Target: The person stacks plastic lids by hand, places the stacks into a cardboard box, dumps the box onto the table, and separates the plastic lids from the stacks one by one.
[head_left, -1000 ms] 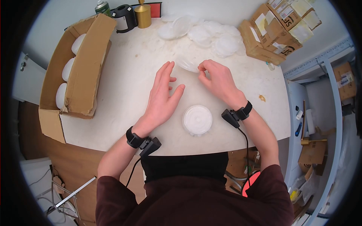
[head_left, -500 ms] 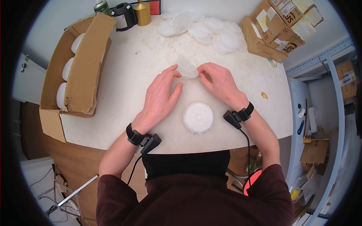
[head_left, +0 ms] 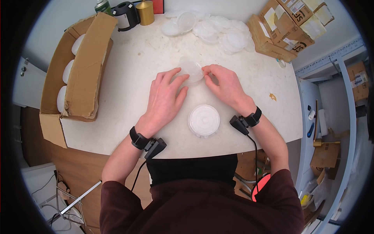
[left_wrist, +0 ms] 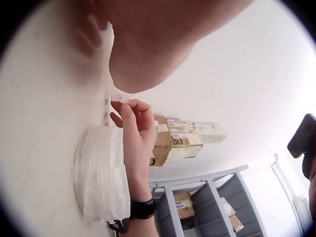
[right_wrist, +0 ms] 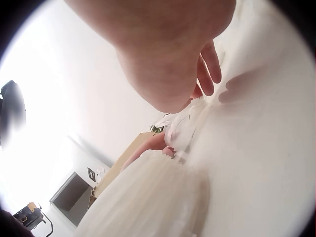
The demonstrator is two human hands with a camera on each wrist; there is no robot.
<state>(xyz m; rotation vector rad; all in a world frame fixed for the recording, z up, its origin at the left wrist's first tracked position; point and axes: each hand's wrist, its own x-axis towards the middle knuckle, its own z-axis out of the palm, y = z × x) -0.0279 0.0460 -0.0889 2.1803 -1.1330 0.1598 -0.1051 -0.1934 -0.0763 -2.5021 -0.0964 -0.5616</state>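
Observation:
A clear round plastic lid (head_left: 191, 67) is tilted between the hands above the white table. My right hand (head_left: 226, 84) pinches its right edge between thumb and fingertips. At its left side is my left hand (head_left: 163, 95), fingers loosely bent, with fingertips right at the rim and the thumb held apart. Nearer the body stands a neat stack of round lids (head_left: 204, 121), its layered edges plain in the left wrist view (left_wrist: 101, 173). The right wrist view shows part of the clear lid (right_wrist: 181, 131) beyond the right palm, with the left hand (right_wrist: 153, 143) behind it.
On the left, an open cardboard box (head_left: 87, 70) holds several white domed items (head_left: 67, 71). Loose clear lids (head_left: 208, 31) lie at the back, next to stacked cartons (head_left: 286, 29). A black canister (head_left: 125, 16) and a gold one (head_left: 145, 13) stand back left; shelving (head_left: 343, 97) rises at right.
The lid has turned to show more of its round face and come slightly nearer. My left fingers have closed in on its left edge, while the right hand keeps its pinch.

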